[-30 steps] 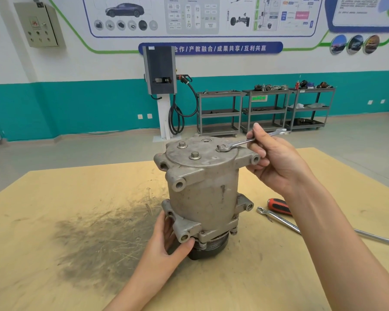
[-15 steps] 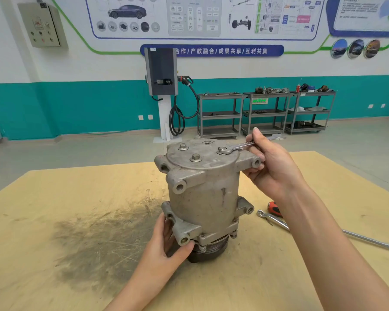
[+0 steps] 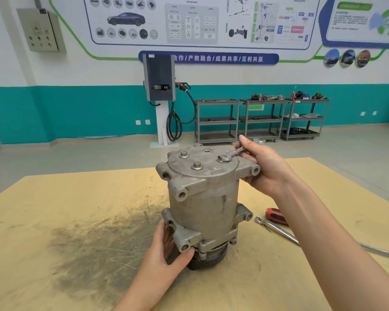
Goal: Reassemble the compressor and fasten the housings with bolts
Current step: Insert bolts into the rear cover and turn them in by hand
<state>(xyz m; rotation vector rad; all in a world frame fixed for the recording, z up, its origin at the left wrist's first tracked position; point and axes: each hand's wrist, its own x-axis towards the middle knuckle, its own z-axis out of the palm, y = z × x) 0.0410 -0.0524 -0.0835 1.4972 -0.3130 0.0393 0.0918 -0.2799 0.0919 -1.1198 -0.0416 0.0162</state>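
While the left hand (image 3: 166,250) grips the compressor (image 3: 202,198) low down, the right hand (image 3: 259,167) has swung its wrench (image 3: 233,153) back, so that bolt (image 3: 223,157) is getting tighter.

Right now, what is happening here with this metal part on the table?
A person is bolting a compressor that stands upright on the table. The right hand holds a wrench on one top bolt. The left hand steadies the base. A second wrench lies to the right.
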